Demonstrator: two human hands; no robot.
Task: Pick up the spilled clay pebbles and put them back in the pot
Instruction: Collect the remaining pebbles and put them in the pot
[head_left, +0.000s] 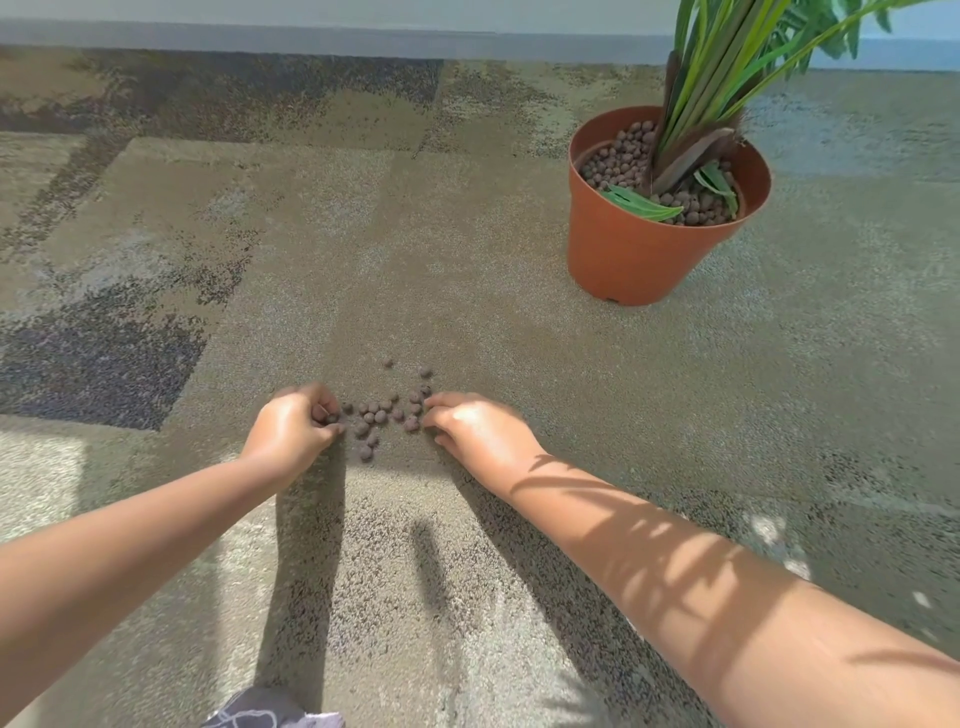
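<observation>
Several brown clay pebbles (382, 413) lie scattered on the carpet between my two hands. My left hand (296, 426) rests on the carpet at their left edge, fingers curled around a few pebbles. On the right edge of the pile lies my right hand (467, 426), palm down, fingertips touching the nearest pebbles. The terracotta pot (623, 249) stands upright at the far right, well beyond the pile, filled with more pebbles around a green plant (727, 62).
Patterned beige and grey carpet (311, 234) covers the floor. A grey skirting board and wall (311, 36) run along the far side. A bit of grey cloth (270, 714) shows at the bottom edge.
</observation>
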